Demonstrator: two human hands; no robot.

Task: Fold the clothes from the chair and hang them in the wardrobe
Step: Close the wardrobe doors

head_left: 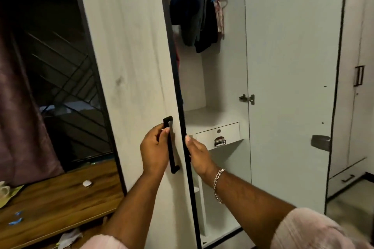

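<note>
At centre frame, the left hand (154, 150) curls its fingers round the black bar handle (171, 144) of the left wardrobe door (129, 66), forearm reaching up from the lower edge. Just right of it, the right hand (197, 154), a chain bracelet (218, 185) on its wrist, grips the door's dark edge, thumb in front. Well above both hands, at upper centre, dark clothes (194, 18) hang on hangers inside the wardrobe (214, 79), over a small drawer (218, 133).
</note>
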